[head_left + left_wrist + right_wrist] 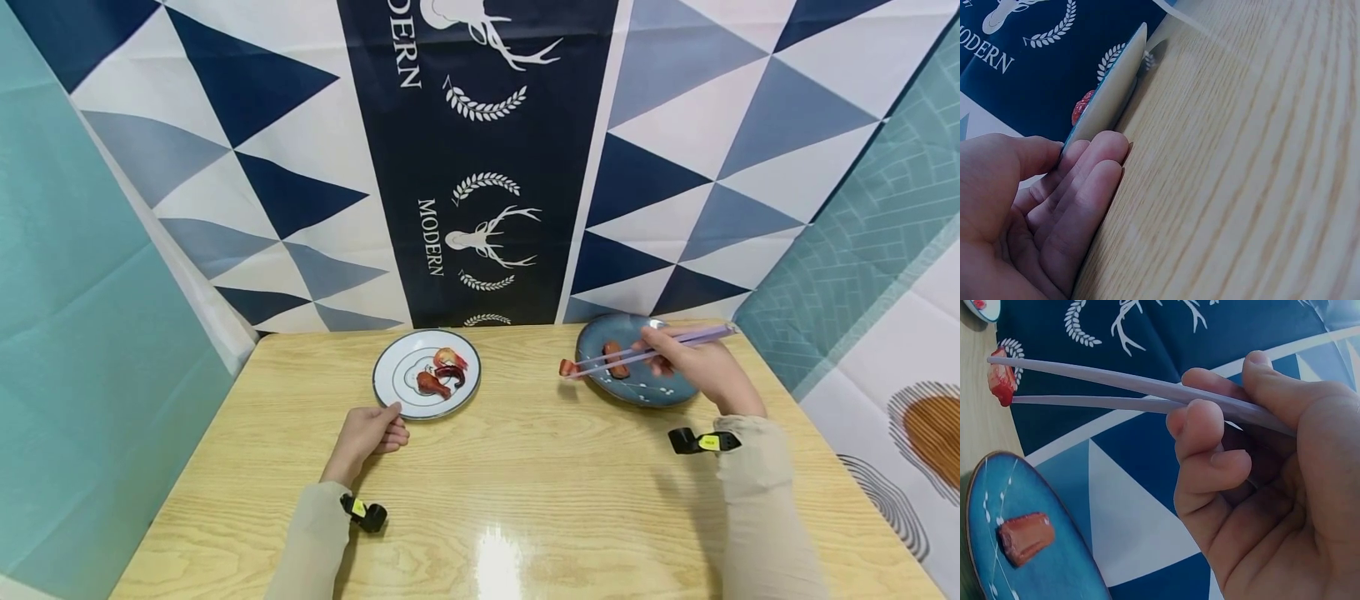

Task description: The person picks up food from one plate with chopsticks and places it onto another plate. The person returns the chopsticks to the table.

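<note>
My right hand (pixel 693 362) grips a pair of pale purple chopsticks (pixel 1110 378). Between their tips is a small red-brown piece of food that looks like meat (pixel 568 368), held in the air just left of the blue plate (pixel 652 395). Another brown piece (pixel 1025 537) lies on that plate. At the left, my left hand (pixel 367 437) pinches the near rim of a white plate (pixel 386 379), thumb on top and fingers beneath. On the white plate lie a drumstick (pixel 432 384), an orange-red shrimp (pixel 450 358) and a dark curled piece (pixel 452 374).
Both plates stand toward the back of a light wooden table (pixel 525 475), with a gap of bare wood between them. Directly behind the table hangs a patterned cloth (pixel 487 275). A teal panel (pixel 97 333) borders the left side. Each sleeve carries a small black wrist camera (pixel 367 515).
</note>
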`<state>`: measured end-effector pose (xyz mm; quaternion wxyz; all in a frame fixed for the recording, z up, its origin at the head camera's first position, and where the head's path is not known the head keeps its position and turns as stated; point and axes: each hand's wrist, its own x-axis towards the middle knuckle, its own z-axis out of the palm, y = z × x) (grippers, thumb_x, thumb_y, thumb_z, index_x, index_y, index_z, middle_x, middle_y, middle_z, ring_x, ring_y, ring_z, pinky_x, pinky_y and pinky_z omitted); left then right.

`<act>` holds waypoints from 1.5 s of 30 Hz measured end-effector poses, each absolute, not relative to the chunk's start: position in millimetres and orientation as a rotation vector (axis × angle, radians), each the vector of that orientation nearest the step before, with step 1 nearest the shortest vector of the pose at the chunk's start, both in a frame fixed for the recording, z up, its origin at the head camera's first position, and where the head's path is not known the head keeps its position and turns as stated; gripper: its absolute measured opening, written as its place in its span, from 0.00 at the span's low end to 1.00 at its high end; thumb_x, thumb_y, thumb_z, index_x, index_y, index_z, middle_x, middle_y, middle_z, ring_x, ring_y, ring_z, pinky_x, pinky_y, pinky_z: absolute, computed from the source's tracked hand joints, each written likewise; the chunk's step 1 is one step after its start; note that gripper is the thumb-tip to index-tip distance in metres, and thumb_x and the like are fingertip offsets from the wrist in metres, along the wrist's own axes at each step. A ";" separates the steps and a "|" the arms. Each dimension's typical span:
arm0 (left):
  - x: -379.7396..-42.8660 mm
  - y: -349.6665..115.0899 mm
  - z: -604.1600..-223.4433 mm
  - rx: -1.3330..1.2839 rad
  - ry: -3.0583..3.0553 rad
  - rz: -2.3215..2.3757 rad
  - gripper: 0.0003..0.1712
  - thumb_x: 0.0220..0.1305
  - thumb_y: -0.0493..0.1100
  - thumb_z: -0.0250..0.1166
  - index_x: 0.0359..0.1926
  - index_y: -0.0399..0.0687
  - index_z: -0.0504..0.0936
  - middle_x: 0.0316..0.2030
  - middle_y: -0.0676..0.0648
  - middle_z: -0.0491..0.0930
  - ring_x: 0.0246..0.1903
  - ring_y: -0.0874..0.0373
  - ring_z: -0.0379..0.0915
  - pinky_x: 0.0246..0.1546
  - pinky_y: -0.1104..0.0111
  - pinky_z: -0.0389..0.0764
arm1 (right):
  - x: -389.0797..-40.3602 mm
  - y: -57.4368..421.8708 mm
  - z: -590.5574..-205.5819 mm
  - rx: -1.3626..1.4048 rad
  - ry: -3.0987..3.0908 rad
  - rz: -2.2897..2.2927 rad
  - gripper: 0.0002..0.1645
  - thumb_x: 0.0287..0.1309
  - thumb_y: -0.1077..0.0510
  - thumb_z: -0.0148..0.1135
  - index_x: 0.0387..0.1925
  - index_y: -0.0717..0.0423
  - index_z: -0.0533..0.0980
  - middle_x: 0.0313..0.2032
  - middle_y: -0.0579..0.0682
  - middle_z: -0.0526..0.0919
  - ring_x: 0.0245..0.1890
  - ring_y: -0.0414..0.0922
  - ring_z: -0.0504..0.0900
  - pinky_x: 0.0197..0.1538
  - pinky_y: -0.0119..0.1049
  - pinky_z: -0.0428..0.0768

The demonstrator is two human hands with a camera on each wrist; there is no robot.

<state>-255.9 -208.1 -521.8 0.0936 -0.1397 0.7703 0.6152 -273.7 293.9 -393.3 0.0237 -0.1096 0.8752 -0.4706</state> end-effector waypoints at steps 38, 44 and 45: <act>-256.8 -209.3 -522.1 -0.422 2.277 1.829 0.24 0.77 0.52 0.59 0.36 0.33 0.85 0.24 0.46 0.88 0.23 0.61 0.85 0.27 0.72 0.89 | -298.7 241.4 -394.4 -0.514 2.593 -1.509 0.29 0.77 0.40 0.52 0.41 0.62 0.83 0.19 0.53 0.80 0.17 0.42 0.73 0.21 0.37 0.75; -257.0 -209.0 -521.8 -0.423 2.274 1.838 0.24 0.77 0.52 0.59 0.36 0.34 0.85 0.24 0.46 0.88 0.23 0.61 0.85 0.28 0.72 0.89 | -302.5 236.7 -395.2 -0.549 2.586 -1.509 0.28 0.78 0.41 0.52 0.39 0.62 0.83 0.19 0.54 0.79 0.15 0.40 0.70 0.17 0.37 0.71; -257.0 -208.9 -521.7 -0.423 2.274 1.838 0.24 0.77 0.52 0.60 0.36 0.34 0.85 0.24 0.46 0.88 0.23 0.61 0.85 0.27 0.71 0.89 | -302.9 235.7 -394.9 -0.547 2.582 -1.508 0.28 0.78 0.41 0.52 0.39 0.61 0.83 0.19 0.54 0.79 0.15 0.40 0.69 0.17 0.37 0.70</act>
